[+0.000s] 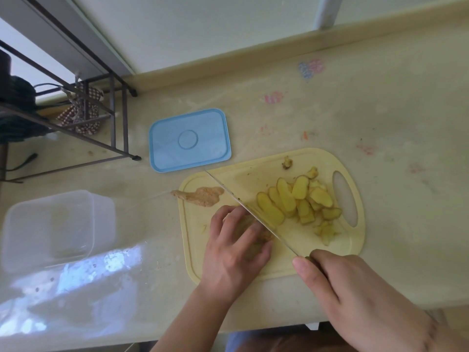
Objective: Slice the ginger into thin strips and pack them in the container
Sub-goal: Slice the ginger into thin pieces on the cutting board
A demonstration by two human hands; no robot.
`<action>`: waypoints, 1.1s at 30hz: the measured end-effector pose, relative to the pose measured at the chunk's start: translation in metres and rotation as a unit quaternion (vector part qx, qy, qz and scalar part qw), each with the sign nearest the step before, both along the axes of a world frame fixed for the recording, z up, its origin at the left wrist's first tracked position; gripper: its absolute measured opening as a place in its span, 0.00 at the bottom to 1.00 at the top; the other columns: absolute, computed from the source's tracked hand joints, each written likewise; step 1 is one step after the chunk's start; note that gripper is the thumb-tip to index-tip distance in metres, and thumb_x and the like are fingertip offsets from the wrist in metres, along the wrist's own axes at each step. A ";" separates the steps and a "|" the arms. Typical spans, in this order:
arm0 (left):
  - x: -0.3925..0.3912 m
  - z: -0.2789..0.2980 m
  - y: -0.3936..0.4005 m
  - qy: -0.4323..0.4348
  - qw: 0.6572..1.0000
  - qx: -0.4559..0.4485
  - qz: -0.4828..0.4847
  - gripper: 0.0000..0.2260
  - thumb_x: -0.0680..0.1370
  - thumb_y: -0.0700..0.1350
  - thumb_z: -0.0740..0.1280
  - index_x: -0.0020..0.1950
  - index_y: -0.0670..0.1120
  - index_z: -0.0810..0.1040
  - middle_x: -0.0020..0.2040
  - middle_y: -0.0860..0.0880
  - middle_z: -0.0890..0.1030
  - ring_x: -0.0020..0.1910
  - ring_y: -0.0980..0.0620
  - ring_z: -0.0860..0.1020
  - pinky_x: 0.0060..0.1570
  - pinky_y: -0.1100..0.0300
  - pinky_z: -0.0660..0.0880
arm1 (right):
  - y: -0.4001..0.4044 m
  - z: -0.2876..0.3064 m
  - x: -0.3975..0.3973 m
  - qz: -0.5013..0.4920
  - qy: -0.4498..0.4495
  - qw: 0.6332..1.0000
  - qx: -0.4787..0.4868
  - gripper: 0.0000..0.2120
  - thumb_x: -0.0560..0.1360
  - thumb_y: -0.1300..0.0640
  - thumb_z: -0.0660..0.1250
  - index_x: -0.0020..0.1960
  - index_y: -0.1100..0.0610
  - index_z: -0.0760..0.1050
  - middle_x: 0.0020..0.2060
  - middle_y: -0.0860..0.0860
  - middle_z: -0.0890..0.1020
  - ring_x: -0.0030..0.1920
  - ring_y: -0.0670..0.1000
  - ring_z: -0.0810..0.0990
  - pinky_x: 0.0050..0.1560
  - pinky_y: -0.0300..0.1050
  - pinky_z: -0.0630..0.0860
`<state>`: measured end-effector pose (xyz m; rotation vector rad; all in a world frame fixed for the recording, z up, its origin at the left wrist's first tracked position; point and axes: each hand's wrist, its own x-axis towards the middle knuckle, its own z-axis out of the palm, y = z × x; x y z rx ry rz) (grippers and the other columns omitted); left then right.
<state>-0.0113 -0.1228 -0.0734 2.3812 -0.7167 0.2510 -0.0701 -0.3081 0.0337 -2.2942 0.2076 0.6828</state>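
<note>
A pale yellow cutting board [198, 224] lies on the counter. My left hand [236, 247] curls over a piece of ginger [247, 224] and holds it down on the board. My right hand [355, 295] grips the handle of a knife [253, 214], whose blade runs diagonally across the board, right against my left fingers. A pile of yellow ginger slices [297, 204] lies to the right of the blade. A flat strip of ginger peel [203, 195] rests at the board's left edge. A clear empty container [53, 227] stands at the left.
A blue lid [189, 141] lies behind the board. A dark metal rack [83, 118] stands at the back left with checked cloth beneath it. A small ginger scrap [287, 163] sits at the board's far edge. The counter's front edge runs close below my arms.
</note>
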 end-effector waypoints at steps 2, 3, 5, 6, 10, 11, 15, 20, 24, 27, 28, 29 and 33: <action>0.000 0.001 0.000 -0.001 1.000 -0.003 0.001 0.08 0.72 0.45 0.77 0.48 0.43 0.86 0.57 0.43 0.80 0.57 0.38 0.76 0.60 0.50 0.73 | 0.000 -0.001 0.000 -0.001 0.000 1.000 0.002 0.32 0.67 0.26 0.36 0.32 0.51 0.63 0.34 0.30 0.75 0.33 0.44 0.74 0.30 0.39 0.66; 0.000 0.001 -0.001 0.000 1.000 -0.003 0.001 0.08 0.72 0.45 0.78 0.48 0.43 0.86 0.57 0.43 0.80 0.57 0.38 0.76 0.61 0.50 0.73 | 0.000 -0.001 0.000 -0.001 -0.002 1.000 0.004 0.32 0.68 0.26 0.37 0.32 0.51 0.63 0.34 0.30 0.75 0.32 0.44 0.74 0.30 0.39 0.66; 0.000 0.001 0.000 0.003 1.000 -0.005 0.002 0.08 0.72 0.45 0.78 0.48 0.43 0.85 0.57 0.43 0.80 0.57 0.38 0.76 0.61 0.51 0.73 | -0.001 0.000 0.000 0.000 0.000 1.000 0.008 0.31 0.72 0.28 0.38 0.32 0.51 0.64 0.34 0.30 0.75 0.32 0.45 0.74 0.30 0.40 0.65; 0.000 0.000 0.000 0.004 1.000 -0.005 0.002 0.08 0.72 0.45 0.78 0.48 0.43 0.85 0.57 0.43 0.80 0.57 0.38 0.76 0.61 0.51 0.73 | -0.001 0.001 0.001 0.000 0.003 1.000 0.009 0.30 0.72 0.29 0.38 0.33 0.51 0.64 0.34 0.31 0.75 0.32 0.45 0.74 0.30 0.41 0.65; -0.001 0.000 0.000 0.004 1.000 -0.005 0.001 0.08 0.72 0.45 0.78 0.48 0.43 0.85 0.57 0.43 0.80 0.57 0.38 0.75 0.61 0.52 0.72 | 0.000 0.000 0.000 0.008 -0.006 1.000 -0.001 0.32 0.71 0.28 0.35 0.33 0.51 0.63 0.36 0.27 0.73 0.34 0.45 0.74 0.29 0.41 0.63; -0.001 0.000 0.000 0.004 1.000 -0.005 0.000 0.08 0.72 0.45 0.78 0.48 0.43 0.85 0.57 0.43 0.80 0.57 0.38 0.75 0.61 0.52 0.72 | 0.001 -0.001 -0.001 0.010 -0.007 1.000 -0.003 0.32 0.70 0.27 0.35 0.33 0.51 0.63 0.37 0.25 0.72 0.35 0.45 0.74 0.29 0.41 0.63; 0.000 -0.002 0.001 0.004 1.000 -0.004 0.001 0.09 0.72 0.46 0.78 0.48 0.43 0.85 0.57 0.43 0.80 0.57 0.38 0.76 0.61 0.53 0.72 | 0.001 -0.005 0.002 -0.003 0.003 1.000 0.007 0.30 0.73 0.30 0.36 0.32 0.51 0.63 0.33 0.34 0.75 0.34 0.45 0.73 0.31 0.41 0.65; 0.000 -0.003 0.001 0.001 1.000 -0.005 0.002 0.08 0.72 0.45 0.78 0.47 0.42 0.85 0.56 0.43 0.80 0.56 0.38 0.76 0.59 0.51 0.73 | 0.009 -0.009 0.021 -0.004 0.015 1.000 0.012 0.27 0.73 0.33 0.41 0.34 0.51 0.66 0.27 0.48 0.71 0.28 0.46 0.70 0.34 0.42 0.66; 0.001 -0.003 0.000 -0.003 1.000 -0.007 0.001 0.08 0.73 0.45 0.78 0.48 0.43 0.85 0.56 0.43 0.80 0.56 0.38 0.75 0.58 0.50 0.73 | 0.020 -0.032 0.033 -0.005 -0.016 1.000 0.024 0.28 0.74 0.33 0.41 0.36 0.51 0.69 0.28 0.47 0.73 0.31 0.45 0.73 0.33 0.42 0.67; 0.000 -0.004 0.000 -0.011 1.000 -0.013 -0.005 0.07 0.73 0.44 0.77 0.48 0.42 0.85 0.56 0.42 0.80 0.55 0.38 0.76 0.58 0.49 0.73 | 0.023 -0.042 0.033 -0.005 -0.044 0.999 0.026 0.30 0.73 0.32 0.39 0.38 0.52 0.71 0.29 0.47 0.74 0.32 0.47 0.75 0.35 0.45 0.72; 0.000 -0.004 0.000 -0.016 1.000 -0.017 -0.008 0.07 0.74 0.44 0.77 0.48 0.43 0.84 0.56 0.42 0.80 0.55 0.38 0.75 0.58 0.48 0.73 | 0.023 -0.043 0.034 -0.003 -0.048 0.998 0.027 0.30 0.73 0.32 0.39 0.38 0.52 0.71 0.30 0.47 0.74 0.33 0.47 0.75 0.35 0.45 0.72; 0.000 -0.004 0.001 -0.018 1.000 -0.018 -0.009 0.07 0.74 0.44 0.77 0.48 0.43 0.84 0.55 0.42 0.80 0.55 0.39 0.75 0.57 0.48 0.73 | 0.022 -0.042 0.036 -0.002 -0.049 0.998 0.027 0.30 0.74 0.32 0.39 0.38 0.51 0.70 0.30 0.47 0.74 0.32 0.47 0.74 0.34 0.43 0.70; -0.001 -0.004 0.001 -0.012 1.000 -0.002 0.003 0.07 0.73 0.45 0.77 0.47 0.43 0.85 0.55 0.42 0.79 0.55 0.38 0.75 0.57 0.48 0.74 | 0.009 -0.037 0.034 0.001 -0.050 0.998 0.032 0.29 0.74 0.33 0.41 0.34 0.52 0.70 0.27 0.48 0.73 0.29 0.45 0.72 0.31 0.40 0.66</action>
